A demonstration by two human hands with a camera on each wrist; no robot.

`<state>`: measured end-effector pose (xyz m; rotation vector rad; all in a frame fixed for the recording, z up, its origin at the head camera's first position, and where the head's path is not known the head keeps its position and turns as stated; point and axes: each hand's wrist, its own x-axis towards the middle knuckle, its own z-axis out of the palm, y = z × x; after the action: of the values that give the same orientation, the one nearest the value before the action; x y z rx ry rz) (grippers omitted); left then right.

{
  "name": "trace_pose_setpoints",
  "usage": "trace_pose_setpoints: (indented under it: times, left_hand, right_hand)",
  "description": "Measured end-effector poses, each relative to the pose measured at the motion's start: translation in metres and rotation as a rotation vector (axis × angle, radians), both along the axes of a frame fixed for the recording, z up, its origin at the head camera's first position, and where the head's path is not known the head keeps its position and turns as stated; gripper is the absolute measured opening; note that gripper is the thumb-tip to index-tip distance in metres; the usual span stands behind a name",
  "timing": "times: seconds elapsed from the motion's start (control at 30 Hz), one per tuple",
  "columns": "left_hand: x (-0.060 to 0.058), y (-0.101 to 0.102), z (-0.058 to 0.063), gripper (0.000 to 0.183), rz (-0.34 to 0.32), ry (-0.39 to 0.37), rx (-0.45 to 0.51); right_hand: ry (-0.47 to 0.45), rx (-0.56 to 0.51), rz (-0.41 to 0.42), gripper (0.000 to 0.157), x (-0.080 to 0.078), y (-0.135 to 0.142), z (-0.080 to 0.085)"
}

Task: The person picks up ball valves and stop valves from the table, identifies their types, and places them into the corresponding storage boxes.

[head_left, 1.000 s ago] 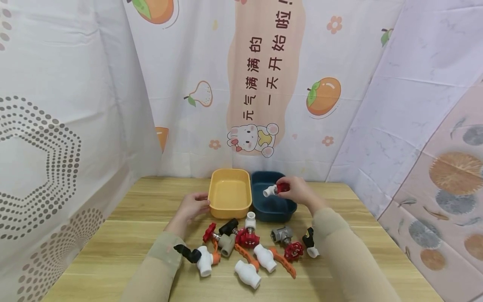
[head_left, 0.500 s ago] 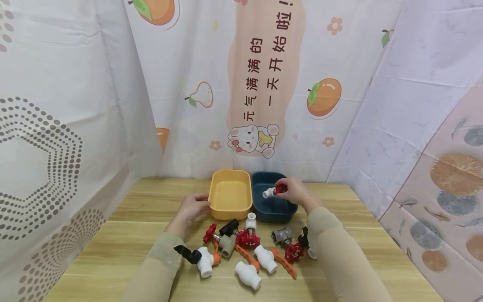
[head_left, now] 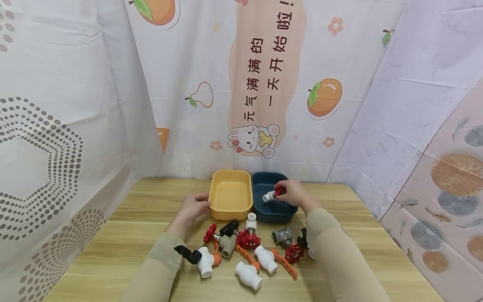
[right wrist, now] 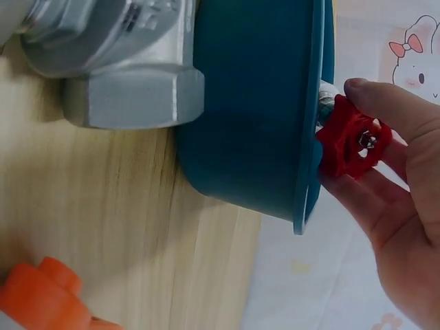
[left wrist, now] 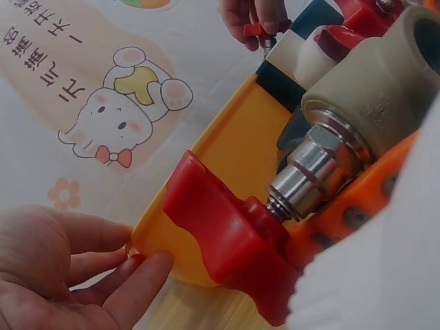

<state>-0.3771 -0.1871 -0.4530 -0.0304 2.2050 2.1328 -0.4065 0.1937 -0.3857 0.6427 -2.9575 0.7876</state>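
Note:
My right hand (head_left: pixel 297 195) pinches the red handwheel (right wrist: pixel 353 137) of a white stop valve (head_left: pixel 268 196), whose pale body points left over the dark blue bin (head_left: pixel 274 217). In the right wrist view, thumb and fingers sit round the wheel, and the bin's rim hides most of the valve body. My left hand (head_left: pixel 192 208) is at the left side of the yellow bin (head_left: pixel 231 214), its fingertips touching the wall near the rim. Seen from the left wrist, those fingers (left wrist: pixel 103 237) are fairly straight at the bin's corner.
Before the bins lie several valves: a grey metal one (head_left: pixel 282 235) with a red wheel, white ball valves (head_left: pixel 248 274) with orange handles, a beige one (head_left: pixel 227 245) and a white one (head_left: pixel 250 221) with red wheels. Black-handled ones lie by both sleeves. A printed curtain (head_left: pixel 181 155) hangs behind.
My right hand has shifted slightly left and down with the stop valve, over the blue bin. The left hand stays at the yellow bin.

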Motion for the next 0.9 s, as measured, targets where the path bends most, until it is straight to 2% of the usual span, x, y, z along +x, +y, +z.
trace_pose_setpoints:
  times: [0.13, 0.33, 0.53, 0.9]
  left_hand:
    - [0.001, 0.000, 0.001, 0.044, 0.004, -0.001, 0.007]
    - [0.002, 0.000, 0.002, 0.043, 0.008, 0.011, 0.014]
    - [0.003, 0.001, 0.005, 0.042, 0.015, -0.008, 0.005]
    - [0.004, 0.002, 0.004, 0.042, 0.005, 0.004, 0.013]
  right_hand:
    - [-0.010, 0.003, 0.026, 0.026, 0.000, -0.002, 0.006]
    - [-0.010, -0.009, 0.061, 0.027, -0.002, -0.003, 0.016]
    - [-0.002, -0.004, 0.071, 0.027, 0.000, -0.002, 0.020]
    - [-0.036, 0.001, 0.076, 0.031, 0.007, -0.003, 0.024]
